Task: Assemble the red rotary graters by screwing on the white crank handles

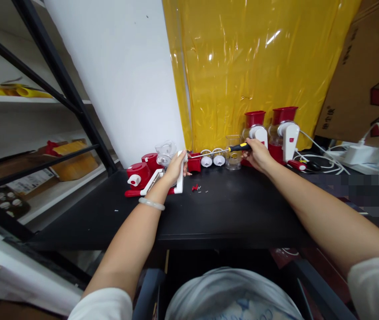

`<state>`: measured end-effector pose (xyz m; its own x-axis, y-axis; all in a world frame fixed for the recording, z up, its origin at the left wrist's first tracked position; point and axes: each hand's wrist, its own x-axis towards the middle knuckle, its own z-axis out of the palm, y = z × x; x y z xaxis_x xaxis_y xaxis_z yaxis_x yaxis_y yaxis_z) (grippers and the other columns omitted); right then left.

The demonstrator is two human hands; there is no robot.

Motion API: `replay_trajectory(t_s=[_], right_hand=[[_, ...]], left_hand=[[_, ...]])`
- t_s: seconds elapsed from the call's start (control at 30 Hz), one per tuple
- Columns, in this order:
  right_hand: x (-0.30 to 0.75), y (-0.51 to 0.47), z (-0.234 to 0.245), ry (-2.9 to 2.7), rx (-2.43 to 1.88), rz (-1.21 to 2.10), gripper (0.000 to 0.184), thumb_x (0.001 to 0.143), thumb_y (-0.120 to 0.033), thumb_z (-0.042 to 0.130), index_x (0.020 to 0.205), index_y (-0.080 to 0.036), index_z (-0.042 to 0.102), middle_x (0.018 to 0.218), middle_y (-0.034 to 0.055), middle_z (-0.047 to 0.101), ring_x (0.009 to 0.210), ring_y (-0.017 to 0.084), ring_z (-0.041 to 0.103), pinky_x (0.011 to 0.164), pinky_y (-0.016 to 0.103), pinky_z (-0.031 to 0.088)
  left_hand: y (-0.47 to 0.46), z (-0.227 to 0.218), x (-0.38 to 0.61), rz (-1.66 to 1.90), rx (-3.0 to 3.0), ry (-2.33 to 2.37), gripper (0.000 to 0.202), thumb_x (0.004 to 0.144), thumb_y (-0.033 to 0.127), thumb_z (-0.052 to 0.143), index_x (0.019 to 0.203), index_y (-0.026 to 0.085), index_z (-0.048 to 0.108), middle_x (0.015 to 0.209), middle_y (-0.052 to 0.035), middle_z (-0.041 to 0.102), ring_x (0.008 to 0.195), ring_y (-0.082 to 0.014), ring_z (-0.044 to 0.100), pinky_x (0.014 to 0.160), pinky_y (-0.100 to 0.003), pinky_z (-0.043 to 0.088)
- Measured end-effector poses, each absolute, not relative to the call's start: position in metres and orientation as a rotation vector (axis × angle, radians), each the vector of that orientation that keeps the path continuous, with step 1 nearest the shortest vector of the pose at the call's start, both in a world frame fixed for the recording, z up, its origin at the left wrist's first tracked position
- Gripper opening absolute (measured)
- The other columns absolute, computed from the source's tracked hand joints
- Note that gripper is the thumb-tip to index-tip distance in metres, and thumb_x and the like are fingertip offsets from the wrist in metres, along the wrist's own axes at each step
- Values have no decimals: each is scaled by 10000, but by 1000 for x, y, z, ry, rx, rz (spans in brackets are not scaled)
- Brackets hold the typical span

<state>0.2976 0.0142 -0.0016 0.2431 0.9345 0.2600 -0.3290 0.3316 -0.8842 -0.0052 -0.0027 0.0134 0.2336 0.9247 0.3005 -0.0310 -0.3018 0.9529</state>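
My left hand [175, 168] is closed around an upright white plastic part [180, 181] at the middle left of the table. My right hand [257, 154] grips a screwdriver [239, 147] by its black and yellow handle. Its shaft points left, with the tip at or very near the white part; exact contact is hard to see. Small red pieces [195, 188] and several screws [206, 191] lie just right of my left hand. Beside that hand are red housings [139, 172], a red-tipped white handle [152, 182] and a clear plastic part [165, 153].
Behind the screwdriver stand a red part [194, 164], two round drums [218, 159] and a clear cup [233, 161]. Two red-and-white rotary graters [289, 133] stand back right, near white cables [332, 166]. A black shelf frame [72, 102] rises at left.
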Motion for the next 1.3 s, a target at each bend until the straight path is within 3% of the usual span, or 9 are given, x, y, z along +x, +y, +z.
replay_trajectory(t_s=[0.1, 0.33, 0.5, 0.83, 1.17, 1.3], right_hand=[[297, 12, 1, -903, -798, 998, 238, 844, -333, 715, 832, -238, 496, 677, -65, 603, 506, 82, 559, 518, 209, 523], [297, 10, 1, -871, -774, 986, 161, 826, -290, 713, 876, -239, 569, 713, -64, 629, 566, 90, 631, 554, 207, 533], [295, 10, 1, -875, -800, 992, 86, 835, -218, 652, 880, -236, 581, 748, -49, 626, 535, 82, 598, 531, 211, 526], [290, 6, 8, -753, -797, 1019, 154, 763, -131, 558, 869, -241, 573, 778, -25, 581, 638, 119, 586, 543, 230, 509], [296, -1, 12, -636, -587, 1213, 90, 696, -162, 548, 770, -205, 573, 720, -12, 568, 655, 122, 564, 582, 244, 501], [295, -3, 15, -608, -551, 1220, 45, 772, -200, 586, 733, -208, 565, 695, -20, 588, 642, 123, 569, 590, 252, 505]], left_hand=[[-2, 14, -6, 1258, 1530, 876, 536, 820, 729, 583, 937, 209, 527, 432, 114, 426, 299, -92, 408, 415, -226, 453], [-5, 15, -4, 1254, 1540, 870, 501, 844, 704, 576, 911, 212, 516, 437, 115, 421, 297, -93, 405, 433, -243, 478], [-4, 15, -5, 1265, 1564, 874, 519, 833, 722, 570, 925, 214, 515, 430, 115, 424, 298, -91, 399, 416, -226, 454], [-10, 15, 0, 1241, 1563, 877, 491, 850, 692, 589, 890, 210, 508, 438, 98, 433, 306, -98, 404, 455, -269, 496], [-9, 10, 1, 1203, 1612, 889, 517, 825, 720, 589, 857, 223, 446, 448, 106, 445, 310, -91, 411, 446, -253, 507], [-10, 9, 2, 1212, 1615, 884, 523, 816, 722, 597, 868, 223, 450, 446, 109, 445, 314, -94, 411, 460, -272, 532]])
